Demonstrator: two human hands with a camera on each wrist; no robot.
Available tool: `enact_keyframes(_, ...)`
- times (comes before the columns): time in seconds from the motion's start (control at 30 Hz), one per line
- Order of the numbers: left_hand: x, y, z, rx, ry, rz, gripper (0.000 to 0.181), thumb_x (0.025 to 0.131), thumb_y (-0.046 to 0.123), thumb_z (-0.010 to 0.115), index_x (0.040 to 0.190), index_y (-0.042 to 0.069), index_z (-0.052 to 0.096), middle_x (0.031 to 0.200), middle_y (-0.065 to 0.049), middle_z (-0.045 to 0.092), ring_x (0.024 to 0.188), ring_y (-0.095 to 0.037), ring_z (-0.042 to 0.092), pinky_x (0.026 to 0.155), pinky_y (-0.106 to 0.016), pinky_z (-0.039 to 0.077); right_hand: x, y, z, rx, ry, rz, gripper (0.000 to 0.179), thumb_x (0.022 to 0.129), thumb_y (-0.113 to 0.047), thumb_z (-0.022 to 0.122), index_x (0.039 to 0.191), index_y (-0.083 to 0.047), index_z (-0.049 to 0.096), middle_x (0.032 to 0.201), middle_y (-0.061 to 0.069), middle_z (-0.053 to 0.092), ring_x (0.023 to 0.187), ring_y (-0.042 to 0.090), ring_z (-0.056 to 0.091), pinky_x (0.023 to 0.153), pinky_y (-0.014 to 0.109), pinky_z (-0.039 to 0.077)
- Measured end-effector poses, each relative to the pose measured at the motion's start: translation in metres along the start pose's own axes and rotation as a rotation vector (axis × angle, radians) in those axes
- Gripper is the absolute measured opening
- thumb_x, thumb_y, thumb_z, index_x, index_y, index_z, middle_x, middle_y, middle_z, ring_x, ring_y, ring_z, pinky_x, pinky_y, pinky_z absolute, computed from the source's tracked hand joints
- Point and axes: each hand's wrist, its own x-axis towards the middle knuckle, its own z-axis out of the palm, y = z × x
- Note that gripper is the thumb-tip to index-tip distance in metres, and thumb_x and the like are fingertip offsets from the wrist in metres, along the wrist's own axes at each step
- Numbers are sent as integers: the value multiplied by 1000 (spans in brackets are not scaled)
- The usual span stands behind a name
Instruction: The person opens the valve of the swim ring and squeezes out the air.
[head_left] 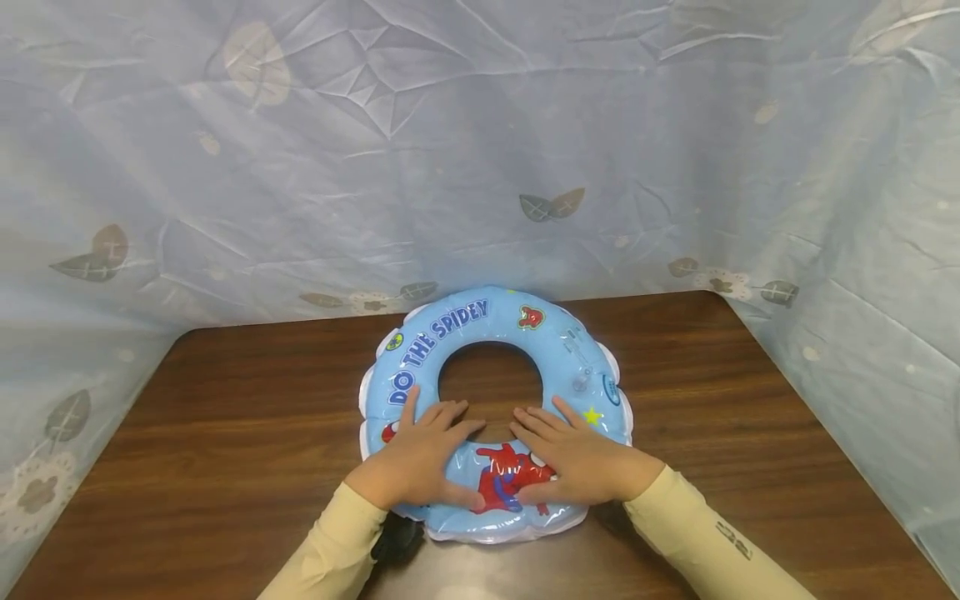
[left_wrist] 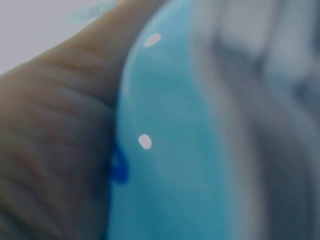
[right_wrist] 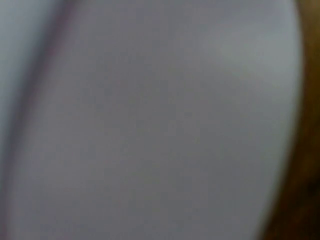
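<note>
An inflated light-blue swim ring [head_left: 491,315] with a white scalloped edge lies flat on the table, "DO THE SPIDEY" printed on its far left part. My left hand [head_left: 423,457] rests on the near left of the ring, fingers spread. On the near right lies my right hand [head_left: 581,460], its fingers extended toward the hole. Between the two thumbs a red and blue printed figure shows. The left wrist view has the palm [left_wrist: 55,145] against the shiny blue ring [left_wrist: 170,125]. A blurred pale surface [right_wrist: 150,125] fills most of the right wrist view.
The dark brown wooden table [head_left: 247,442] reaches back to a pale blue-grey leaf-patterned curtain [head_left: 465,175], which also hangs along the sides. A small black object [head_left: 397,537] is partly hidden under the left wrist, beside the ring.
</note>
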Motion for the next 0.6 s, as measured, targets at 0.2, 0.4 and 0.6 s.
enact_keyframes(0.2, 0, -1, 0, -10, -26, -7, 102, 73, 80, 72, 155, 24, 49, 165, -11, 36, 153, -34, 28, 119, -68, -12, 1, 1, -1, 3, -13, 2, 98, 92, -70, 58, 162, -8, 32, 171, 11, 23, 159, 33, 15, 126, 58, -3)
enact_keyframes(0.4, 0, -2, -2, -3, -16, -7, 100, 74, 78, 72, 155, 24, 49, 165, -11, 36, 153, -34, 28, 120, -68, -10, 3, 2, -2, 14, -6, 9, 96, 92, -70, 58, 163, -9, 32, 172, 9, 23, 159, 31, 15, 126, 56, -4)
enact_keyframes(0.6, -2, -1, -2, -8, -5, -8, 100, 74, 80, 71, 154, 23, 51, 165, -11, 38, 153, -33, 29, 120, -68, -9, 3, 4, 1, -5, -2, -14, 95, 95, -70, 54, 162, -7, 32, 172, 11, 22, 159, 32, 15, 126, 57, -5)
